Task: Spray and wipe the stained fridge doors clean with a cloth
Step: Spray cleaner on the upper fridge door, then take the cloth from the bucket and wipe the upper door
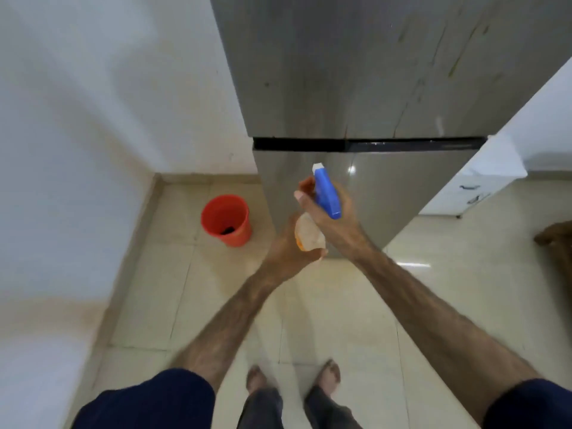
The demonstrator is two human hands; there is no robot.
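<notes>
A silver two-door fridge (pixel 371 72) stands in front of me, its upper door streaked with brownish stains toward the right. A black gap divides it from the lower door (pixel 380 187). My right hand (pixel 337 212) grips the neck of a spray bottle (pixel 326 193) with a blue trigger head and white nozzle aimed at the fridge. My left hand (pixel 288 252) holds the bottle's pale, orange-labelled body (pixel 308 235) from below. No cloth is visible.
An orange bucket (pixel 226 219) with something dark inside stands on the tiled floor left of the fridge, near the white wall (pixel 93 103). A white cabinet (pixel 483 181) with handles is at the right. My bare feet (pixel 294 376) stand on the tiles.
</notes>
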